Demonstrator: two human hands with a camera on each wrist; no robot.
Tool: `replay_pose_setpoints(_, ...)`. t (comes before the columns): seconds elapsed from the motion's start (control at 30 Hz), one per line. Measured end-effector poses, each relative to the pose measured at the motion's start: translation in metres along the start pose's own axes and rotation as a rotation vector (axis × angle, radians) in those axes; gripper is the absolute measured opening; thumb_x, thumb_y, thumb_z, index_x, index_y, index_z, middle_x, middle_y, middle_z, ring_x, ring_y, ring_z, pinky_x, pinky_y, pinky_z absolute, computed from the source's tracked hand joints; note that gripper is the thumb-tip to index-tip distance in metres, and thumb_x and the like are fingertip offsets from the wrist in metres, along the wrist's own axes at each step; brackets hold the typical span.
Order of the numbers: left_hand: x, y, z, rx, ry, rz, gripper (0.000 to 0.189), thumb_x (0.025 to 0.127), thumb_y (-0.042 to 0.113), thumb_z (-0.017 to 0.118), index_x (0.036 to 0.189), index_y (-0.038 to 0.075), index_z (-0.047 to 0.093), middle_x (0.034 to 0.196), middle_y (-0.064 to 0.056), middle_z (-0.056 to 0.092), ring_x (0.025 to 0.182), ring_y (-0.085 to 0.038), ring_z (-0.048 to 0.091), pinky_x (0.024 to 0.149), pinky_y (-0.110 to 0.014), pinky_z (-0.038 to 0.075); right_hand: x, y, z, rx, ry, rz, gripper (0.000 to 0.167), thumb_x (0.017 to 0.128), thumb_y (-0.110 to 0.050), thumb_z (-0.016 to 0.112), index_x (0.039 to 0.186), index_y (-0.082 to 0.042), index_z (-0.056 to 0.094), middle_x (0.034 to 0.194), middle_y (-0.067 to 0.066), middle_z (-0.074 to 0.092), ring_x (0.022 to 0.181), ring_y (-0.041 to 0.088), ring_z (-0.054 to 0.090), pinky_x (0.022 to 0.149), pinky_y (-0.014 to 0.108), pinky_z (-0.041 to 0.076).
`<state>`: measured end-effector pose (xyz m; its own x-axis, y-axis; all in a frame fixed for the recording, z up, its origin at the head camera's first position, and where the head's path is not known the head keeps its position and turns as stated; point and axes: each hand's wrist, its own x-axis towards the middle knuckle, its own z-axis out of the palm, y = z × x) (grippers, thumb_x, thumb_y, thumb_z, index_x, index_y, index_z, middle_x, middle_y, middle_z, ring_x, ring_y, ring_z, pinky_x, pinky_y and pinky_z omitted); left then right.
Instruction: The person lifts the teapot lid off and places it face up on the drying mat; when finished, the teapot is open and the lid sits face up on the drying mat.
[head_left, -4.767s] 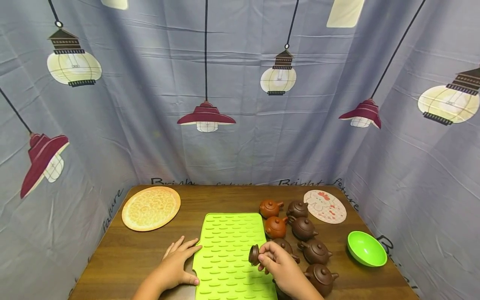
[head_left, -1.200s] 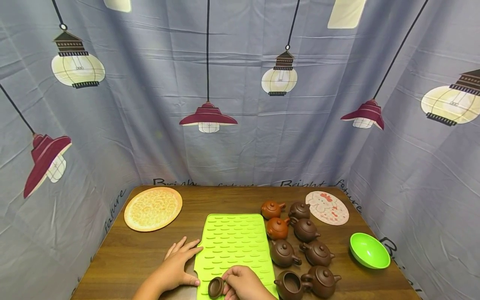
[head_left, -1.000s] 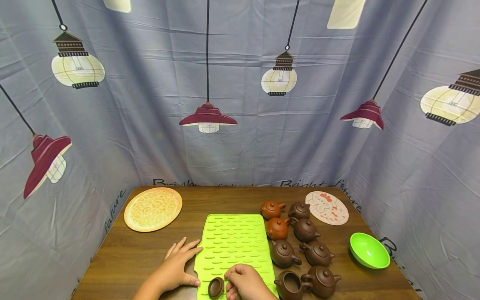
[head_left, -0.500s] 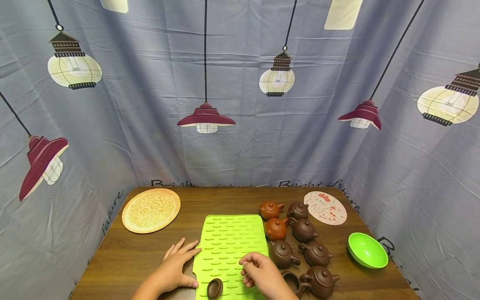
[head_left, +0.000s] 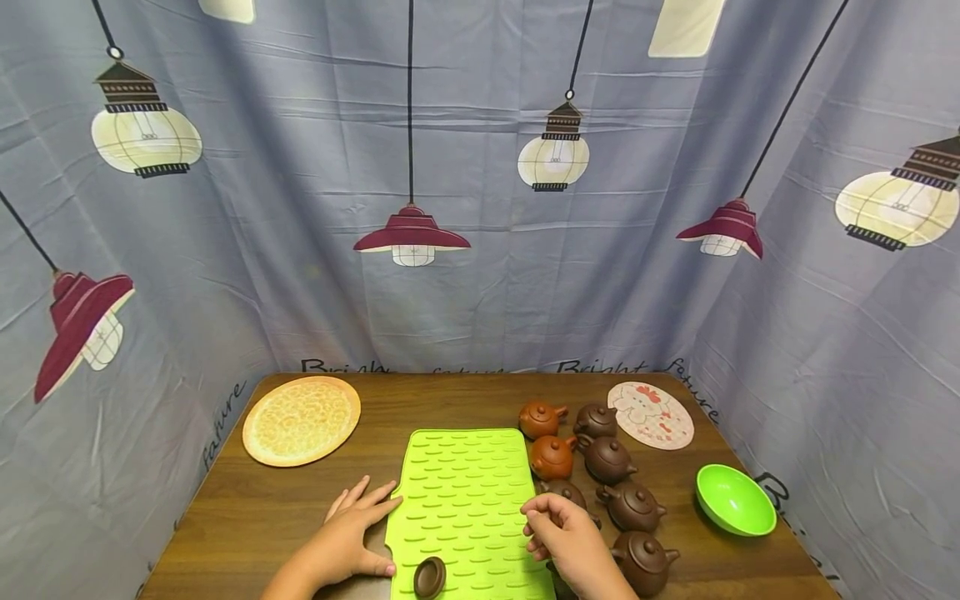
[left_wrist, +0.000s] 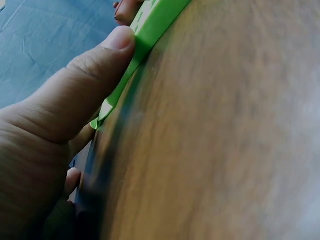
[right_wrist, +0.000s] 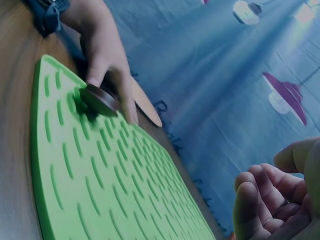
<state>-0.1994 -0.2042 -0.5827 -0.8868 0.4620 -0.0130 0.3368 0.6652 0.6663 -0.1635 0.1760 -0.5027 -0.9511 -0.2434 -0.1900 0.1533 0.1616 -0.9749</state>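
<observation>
A small brown teapot lid [head_left: 430,577] lies tilted near the front of the lime-green ridged mat [head_left: 467,467], its hollow side facing up. In the right wrist view the lid [right_wrist: 99,100] shows as a dark disc near the left hand's thumb. My left hand [head_left: 351,533] rests with spread fingers at the mat's left edge; its thumb touches the green edge in the left wrist view. Over the mat's right side, my right hand [head_left: 572,540] has loosely bent fingers and holds nothing. A lidless brown teapot is mostly hidden beneath it.
Two orange-brown teapots [head_left: 551,457] and several dark brown teapots [head_left: 632,503] stand in two columns right of the mat. Farther right is a green bowl [head_left: 736,500]. Round placemats lie at the back: a yellow one [head_left: 302,420] left, a pink one [head_left: 651,414] right.
My right hand carried the lid from the right onto the front of the mat, let go of it, then drew back up and to the right. The left hand stayed put.
</observation>
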Motion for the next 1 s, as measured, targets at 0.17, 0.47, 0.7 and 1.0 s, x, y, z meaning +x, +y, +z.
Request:
replay_pose_setpoints(0.17,0.000,0.001,0.000,0.002,-0.006,-0.003,0.108,0.066,0.064,0.087,0.156,0.014,0.052,0.169,-0.011,0.036,0.157,-0.057,0.009,0.117,-0.077,0.001,-0.007,0.000,-0.014,-0.040,0.091,-0.003,0.033,0.108,-0.025,0.061,0.121,0.005,0.064,0.093,0.010,0.066,0.078,0.020,0.067,0.067,0.031,0.060)
replay_pose_setpoints(0.47,0.000,0.001,0.000,-0.006,-0.005,-0.005,0.109,0.065,0.062,0.087,0.156,0.014,0.052,0.169,-0.011,0.036,0.157,-0.056,0.009,0.117,-0.076,0.001,-0.019,0.003,-0.036,-0.152,0.236,0.009,0.033,0.105,-0.025,0.065,0.121,0.004,0.065,0.093,0.011,0.066,0.078,0.021,0.068,0.066,0.032,0.060)
replay_pose_setpoints(0.7,0.002,0.000,0.001,-0.008,-0.014,0.001,0.109,0.065,0.062,0.086,0.156,0.014,0.051,0.170,-0.011,0.035,0.157,-0.056,0.008,0.117,-0.076,0.000,-0.026,0.002,-0.053,-0.230,0.337,0.038,0.030,0.104,-0.022,0.067,0.123,0.000,0.066,0.094,0.012,0.066,0.078,0.021,0.066,0.066,0.032,0.058)
replay_pose_setpoints(1.0,0.000,0.001,0.000,-0.006,-0.015,0.007,0.109,0.066,0.061,0.087,0.155,0.011,0.052,0.170,-0.013,0.035,0.156,-0.059,0.007,0.115,-0.080,0.001,-0.036,0.003,-0.076,-0.462,0.406,0.109,0.032,0.100,-0.024,0.072,0.127,-0.008,0.067,0.098,0.002,0.065,0.079,0.016,0.057,0.065,0.029,0.047)
